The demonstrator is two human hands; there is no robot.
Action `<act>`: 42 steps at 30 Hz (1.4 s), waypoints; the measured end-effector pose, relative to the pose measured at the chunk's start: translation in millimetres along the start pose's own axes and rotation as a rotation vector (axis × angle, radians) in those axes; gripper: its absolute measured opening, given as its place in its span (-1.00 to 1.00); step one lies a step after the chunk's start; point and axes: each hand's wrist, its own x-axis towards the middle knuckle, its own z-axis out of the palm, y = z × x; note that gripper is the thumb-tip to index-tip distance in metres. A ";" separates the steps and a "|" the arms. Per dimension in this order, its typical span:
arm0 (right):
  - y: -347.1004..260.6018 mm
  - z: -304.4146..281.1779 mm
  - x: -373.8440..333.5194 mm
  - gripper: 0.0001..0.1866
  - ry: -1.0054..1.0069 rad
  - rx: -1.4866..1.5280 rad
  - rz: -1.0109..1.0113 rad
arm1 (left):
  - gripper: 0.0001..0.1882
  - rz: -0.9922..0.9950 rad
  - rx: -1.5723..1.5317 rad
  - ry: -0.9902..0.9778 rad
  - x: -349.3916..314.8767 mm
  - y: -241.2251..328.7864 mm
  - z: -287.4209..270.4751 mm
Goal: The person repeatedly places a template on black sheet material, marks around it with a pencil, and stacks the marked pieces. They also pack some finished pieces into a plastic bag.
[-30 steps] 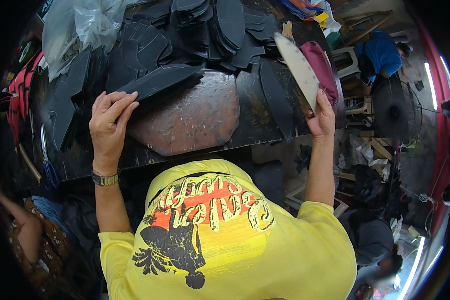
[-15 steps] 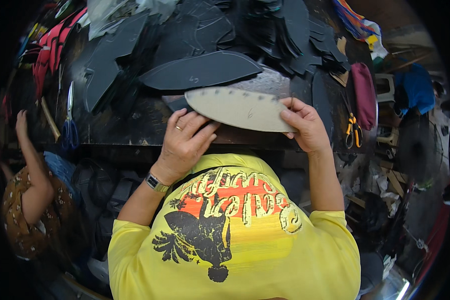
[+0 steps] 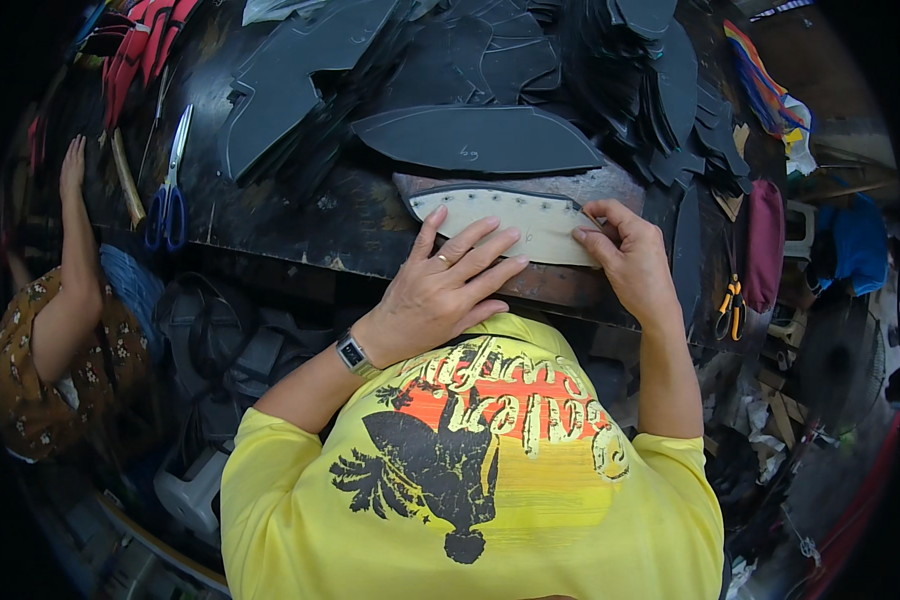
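Note:
A beige curved template with a row of dark marks along its far edge lies near the table's front edge. A dark piece of sheet material shows as a thin rim under its far side. My left hand rests flat on the template, fingers spread over its left and middle. At the template's right end, my right hand pinches the edge between thumb and fingers. Just beyond lies a stack of dark leaf-shaped pieces with a pale outline on top.
Blue-handled scissors and a wooden stick lie to the left. More dark cut pieces are piled at the back. Orange-handled snips and a maroon pouch are at the right edge. Another person's arm reaches in at far left.
The template has gone from being held up and tilted to lying on the dark piece. My left hand has moved from its near edge to spread on top. The view has shifted.

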 end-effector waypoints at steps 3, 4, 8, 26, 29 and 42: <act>-2.5 1.6 3.3 -0.81 0.002 -0.024 -0.019 | -0.31 -0.011 0.024 -0.072 4.7 2.2 -0.6; -3.0 2.0 3.9 -0.81 0.016 -0.043 0.001 | -0.32 -0.016 0.023 -0.076 4.9 3.1 -1.8; 0.0 -2.5 1.3 -0.81 0.017 0.025 0.047 | -0.34 -0.015 0.044 -0.133 7.1 5.0 -7.3; 24.5 2.8 -13.1 -0.80 0.185 0.207 0.050 | -0.35 -0.072 0.040 -0.190 14.5 11.2 -14.8; 23.9 2.7 -13.1 -0.80 0.185 0.183 0.045 | -0.34 -0.068 0.037 -0.194 16.2 11.2 -14.9; 22.2 3.6 -13.5 -0.81 0.208 0.126 -0.019 | -0.30 -0.072 0.026 -0.202 20.3 11.2 -15.8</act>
